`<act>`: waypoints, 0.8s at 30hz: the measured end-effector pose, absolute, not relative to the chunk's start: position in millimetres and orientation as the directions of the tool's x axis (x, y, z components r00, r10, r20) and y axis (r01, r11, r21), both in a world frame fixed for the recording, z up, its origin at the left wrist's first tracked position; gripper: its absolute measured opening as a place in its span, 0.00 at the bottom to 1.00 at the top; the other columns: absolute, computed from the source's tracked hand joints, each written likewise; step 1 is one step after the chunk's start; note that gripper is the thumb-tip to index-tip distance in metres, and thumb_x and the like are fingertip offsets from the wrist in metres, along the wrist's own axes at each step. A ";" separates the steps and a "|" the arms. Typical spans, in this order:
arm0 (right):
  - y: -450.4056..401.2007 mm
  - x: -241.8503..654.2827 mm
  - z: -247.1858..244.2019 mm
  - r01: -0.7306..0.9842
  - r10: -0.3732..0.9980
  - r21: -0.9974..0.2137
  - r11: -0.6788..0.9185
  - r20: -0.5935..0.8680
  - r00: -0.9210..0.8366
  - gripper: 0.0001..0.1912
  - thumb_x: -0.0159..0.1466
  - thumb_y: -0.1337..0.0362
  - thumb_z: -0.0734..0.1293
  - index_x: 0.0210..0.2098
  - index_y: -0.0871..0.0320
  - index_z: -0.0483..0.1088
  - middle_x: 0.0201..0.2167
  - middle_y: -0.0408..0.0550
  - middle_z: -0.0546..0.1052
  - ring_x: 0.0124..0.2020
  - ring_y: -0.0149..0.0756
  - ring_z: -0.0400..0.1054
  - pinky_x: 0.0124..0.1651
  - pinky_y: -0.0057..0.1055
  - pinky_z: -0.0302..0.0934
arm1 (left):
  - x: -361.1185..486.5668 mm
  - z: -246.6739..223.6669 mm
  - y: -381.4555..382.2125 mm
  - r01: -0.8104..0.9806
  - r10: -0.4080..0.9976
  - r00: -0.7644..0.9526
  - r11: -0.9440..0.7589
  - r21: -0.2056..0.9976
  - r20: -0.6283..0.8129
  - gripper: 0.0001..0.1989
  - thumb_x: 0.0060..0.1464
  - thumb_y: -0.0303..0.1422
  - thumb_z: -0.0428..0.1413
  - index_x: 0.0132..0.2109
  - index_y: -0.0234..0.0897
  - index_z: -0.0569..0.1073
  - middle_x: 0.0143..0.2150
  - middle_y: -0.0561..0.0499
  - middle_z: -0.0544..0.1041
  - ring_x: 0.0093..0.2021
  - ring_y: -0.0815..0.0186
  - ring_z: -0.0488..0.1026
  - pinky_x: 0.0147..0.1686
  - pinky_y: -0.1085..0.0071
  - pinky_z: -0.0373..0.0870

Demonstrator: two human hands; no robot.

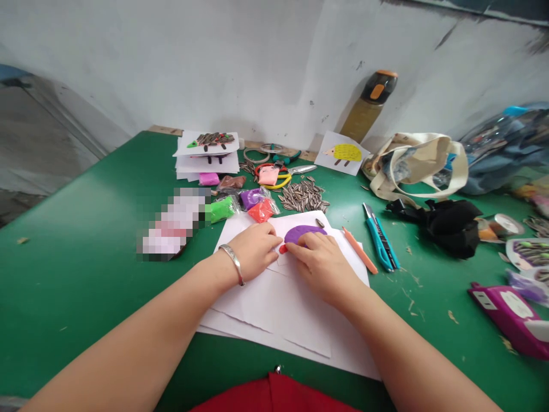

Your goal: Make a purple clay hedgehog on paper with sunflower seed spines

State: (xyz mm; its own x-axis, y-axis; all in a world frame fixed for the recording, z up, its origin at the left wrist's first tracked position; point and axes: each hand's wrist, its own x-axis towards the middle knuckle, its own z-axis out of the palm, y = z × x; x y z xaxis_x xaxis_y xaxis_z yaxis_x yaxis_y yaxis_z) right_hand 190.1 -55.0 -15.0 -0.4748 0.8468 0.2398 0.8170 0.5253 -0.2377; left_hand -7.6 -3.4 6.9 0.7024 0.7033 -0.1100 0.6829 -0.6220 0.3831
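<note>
On a stack of white paper point(257, 309), a flat purple clay shape point(295, 233) lies near the top edge. A small piece of red clay point(282, 249) touches the paper just below and left of it. My right hand point(321, 263) is bent over both, with fingertips pressed at the red piece; the fingers cover part of the purple shape. Across from it, my left hand point(257, 252), with a silver bracelet at the wrist, rests its slightly bent fingers on the paper, left of the red clay. A single sunflower seed point(319, 223) lies at the purple shape's upper edge.
Bagged clay point(223, 209) and a pile of sunflower seeds point(303, 196) lie behind the paper. An orange stick tool point(360, 250) and a blue utility knife point(381, 237) are at the right. A bottle point(369, 106) and hedgehog card point(342, 153) lean against the wall. A blurred-out object point(174, 224) lies left.
</note>
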 end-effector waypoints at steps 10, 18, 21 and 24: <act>-52.1 191.8 -15.6 0.808 0.851 -0.287 0.514 0.291 -0.438 0.18 0.65 0.74 0.59 0.48 0.53 0.75 0.37 0.50 0.73 0.38 0.39 0.64 0.40 0.36 0.53 | -7.8 7.9 -3.4 0.680 0.700 0.704 -0.617 0.396 -0.118 0.09 0.59 0.28 0.54 0.43 0.36 0.78 0.42 0.47 0.73 0.43 0.61 0.71 0.45 0.67 0.66; -50.9 191.7 -14.3 0.812 0.847 -0.263 0.521 0.276 -0.454 0.19 0.63 0.76 0.60 0.46 0.52 0.75 0.37 0.49 0.73 0.39 0.39 0.63 0.41 0.36 0.53 | -7.4 9.0 -3.4 0.684 0.701 0.703 -0.620 0.385 -0.121 0.08 0.59 0.28 0.54 0.42 0.35 0.78 0.43 0.46 0.73 0.43 0.61 0.71 0.45 0.67 0.66; -52.4 193.9 -13.9 0.792 0.843 -0.312 0.525 0.321 -0.432 0.22 0.63 0.77 0.58 0.49 0.52 0.74 0.39 0.49 0.72 0.39 0.38 0.63 0.41 0.35 0.53 | -6.8 9.6 -3.1 0.676 0.695 0.709 -0.622 0.394 -0.118 0.09 0.59 0.28 0.53 0.42 0.36 0.78 0.41 0.47 0.73 0.41 0.62 0.71 0.43 0.68 0.67; -56.0 189.4 -13.0 0.794 0.830 -0.256 0.552 0.265 -0.491 0.22 0.62 0.77 0.60 0.50 0.53 0.74 0.37 0.50 0.72 0.38 0.39 0.62 0.40 0.36 0.52 | -6.7 9.4 -3.2 0.679 0.700 0.706 -0.624 0.386 -0.110 0.09 0.59 0.28 0.53 0.42 0.34 0.78 0.42 0.46 0.73 0.43 0.61 0.71 0.44 0.67 0.67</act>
State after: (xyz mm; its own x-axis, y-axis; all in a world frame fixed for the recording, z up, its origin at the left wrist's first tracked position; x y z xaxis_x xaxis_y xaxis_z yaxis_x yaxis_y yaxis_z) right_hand 189.4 -56.0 -13.0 -0.4913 0.8298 0.2645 0.7939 0.5516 -0.2559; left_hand -6.7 -3.2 9.4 0.7057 0.6999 -0.1099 0.6791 -0.6242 0.3862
